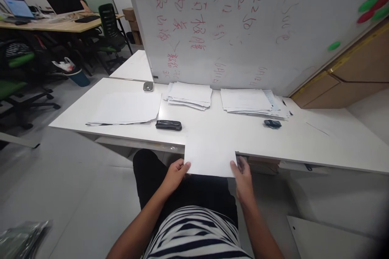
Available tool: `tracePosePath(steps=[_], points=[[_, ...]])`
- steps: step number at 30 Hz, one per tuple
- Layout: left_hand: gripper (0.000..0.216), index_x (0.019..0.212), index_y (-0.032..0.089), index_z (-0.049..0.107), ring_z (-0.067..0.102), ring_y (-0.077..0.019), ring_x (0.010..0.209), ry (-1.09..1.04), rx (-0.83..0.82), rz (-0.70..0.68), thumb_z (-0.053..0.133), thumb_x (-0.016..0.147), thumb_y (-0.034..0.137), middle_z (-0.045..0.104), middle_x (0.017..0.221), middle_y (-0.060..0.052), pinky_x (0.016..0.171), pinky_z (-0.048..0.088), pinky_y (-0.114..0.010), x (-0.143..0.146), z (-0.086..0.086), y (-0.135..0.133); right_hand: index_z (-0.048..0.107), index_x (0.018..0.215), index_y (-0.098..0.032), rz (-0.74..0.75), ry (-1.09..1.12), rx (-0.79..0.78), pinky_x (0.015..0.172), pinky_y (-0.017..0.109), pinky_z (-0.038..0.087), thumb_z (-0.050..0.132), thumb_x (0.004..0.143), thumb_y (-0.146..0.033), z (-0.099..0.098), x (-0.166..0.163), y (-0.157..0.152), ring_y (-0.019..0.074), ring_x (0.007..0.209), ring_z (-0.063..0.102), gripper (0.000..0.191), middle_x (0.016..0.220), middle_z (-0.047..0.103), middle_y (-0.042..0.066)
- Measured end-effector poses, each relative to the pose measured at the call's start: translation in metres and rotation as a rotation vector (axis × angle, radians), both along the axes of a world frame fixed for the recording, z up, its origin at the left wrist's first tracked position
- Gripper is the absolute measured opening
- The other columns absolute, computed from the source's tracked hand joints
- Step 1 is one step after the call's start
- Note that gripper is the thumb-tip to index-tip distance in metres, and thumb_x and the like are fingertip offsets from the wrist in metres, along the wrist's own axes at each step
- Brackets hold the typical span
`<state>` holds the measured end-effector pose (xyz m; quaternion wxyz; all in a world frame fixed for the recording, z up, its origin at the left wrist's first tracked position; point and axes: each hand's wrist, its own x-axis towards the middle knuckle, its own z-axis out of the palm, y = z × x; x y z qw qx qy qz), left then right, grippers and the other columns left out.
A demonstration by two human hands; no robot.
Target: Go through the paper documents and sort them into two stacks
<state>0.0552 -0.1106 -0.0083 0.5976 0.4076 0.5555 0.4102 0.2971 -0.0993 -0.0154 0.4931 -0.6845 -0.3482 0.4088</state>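
A white sheet of paper (209, 156) hangs over the near edge of the white table (319, 141). My left hand (176, 175) pinches its lower left corner, fingers closed on it. At the lower right corner, my right hand (242, 178) grips the same sheet with thumb on top. A black stapler (168, 125) lies on the table just left of the sheet. Two paper stacks sit further back: one in the middle (190, 95), one to the right (252, 101).
A loose spread of sheets (124, 109) covers the table's left part. A small grey round object (148, 86) and a small dark object (272, 124) lie on the table. A whiteboard (243, 20) with red writing stands behind. Desks and green chairs fill the far left.
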Motion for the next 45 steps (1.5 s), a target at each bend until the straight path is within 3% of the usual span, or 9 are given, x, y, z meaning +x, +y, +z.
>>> tracePosePath(steps=[3,5,9,13,20,26,32,36,45], points=[[0.040,0.073,0.016,0.058,0.047,-0.0098,0.056,0.036,-0.017,-0.065,0.059,0.077,0.055,0.056,0.063,0.002,0.054,0.035,-0.022,0.000,0.004,-0.005,0.063,0.115,-0.015,0.277,0.294,-0.131,0.087,0.043,0.051,0.070,0.071,-0.051,0.008,0.018,0.006,0.0289,0.100,0.064,0.058,0.109,0.069,0.012],[0.038,0.079,0.016,0.061,0.051,-0.0119,0.061,0.138,0.057,-0.078,0.055,0.081,0.054,0.059,0.069,0.000,0.058,0.039,-0.024,0.003,0.016,-0.001,0.067,0.107,-0.016,0.332,0.196,-0.079,0.083,0.040,0.051,0.071,0.071,-0.050,0.022,0.021,0.012,0.0272,0.093,0.066,0.050,0.101,0.072,0.010],[0.028,0.091,0.020,0.064,0.056,-0.0172,0.081,0.499,0.449,-0.054,0.047,0.089,0.043,0.065,0.087,-0.004,0.076,0.043,-0.030,0.009,0.061,0.020,0.070,0.098,-0.017,0.273,-0.147,0.188,0.080,0.037,0.050,0.068,0.075,-0.047,0.064,0.017,0.031,0.0251,0.089,0.065,0.038,0.095,0.073,0.008],[0.019,0.088,0.023,0.065,0.056,-0.0202,0.088,0.703,0.746,0.109,0.053,0.087,0.038,0.066,0.089,-0.005,0.086,0.040,-0.034,0.007,0.092,0.044,0.069,0.099,-0.017,0.141,-0.133,0.426,0.084,0.038,0.048,0.070,0.074,-0.045,0.084,0.012,0.056,0.0249,0.095,0.063,0.038,0.099,0.072,0.008],[0.028,0.103,0.023,0.063,0.058,-0.0201,0.098,0.343,0.483,0.357,0.058,0.084,0.042,0.065,0.103,-0.004,0.084,0.045,-0.030,0.011,0.081,0.057,0.069,0.096,-0.015,0.232,-0.019,0.344,0.078,0.037,0.050,0.068,0.075,-0.047,0.056,-0.003,0.075,0.0223,0.085,0.064,0.039,0.090,0.072,0.008],[0.024,0.095,0.022,0.064,0.058,-0.0170,0.090,0.256,0.588,0.388,0.057,0.085,0.042,0.065,0.093,-0.002,0.082,0.045,-0.027,0.016,0.090,0.070,0.067,0.101,-0.015,0.189,-0.068,0.395,0.078,0.036,0.050,0.066,0.076,-0.045,0.064,-0.011,0.074,0.0221,0.085,0.064,0.039,0.092,0.072,0.008],[0.024,0.091,0.021,0.066,0.060,-0.0190,0.091,0.344,0.557,0.363,0.057,0.084,0.042,0.067,0.091,-0.003,0.083,0.045,-0.030,0.016,0.069,0.071,0.068,0.097,-0.014,0.221,-0.222,0.323,0.078,0.035,0.048,0.057,0.081,-0.049,0.036,-0.014,0.069,0.0225,0.083,0.063,0.040,0.088,0.071,0.007],[0.026,0.097,0.023,0.068,0.061,-0.0203,0.094,0.359,0.514,0.397,0.058,0.083,0.042,0.069,0.096,-0.003,0.084,0.046,-0.031,0.011,0.063,0.066,0.068,0.096,-0.017,0.214,-0.361,0.382,0.081,0.034,0.047,0.056,0.083,-0.048,0.028,-0.008,0.063,0.0233,0.089,0.063,0.036,0.092,0.072,0.007],[0.026,0.093,0.021,0.068,0.062,-0.0188,0.090,0.188,0.463,0.365,0.064,0.078,0.042,0.069,0.091,-0.003,0.085,0.047,-0.031,0.006,0.059,0.067,0.069,0.076,-0.016,0.195,-0.478,0.310,0.065,0.031,0.045,0.055,0.082,-0.052,0.027,-0.005,0.048,0.0209,0.067,0.061,0.040,0.066,0.067,0.005]])
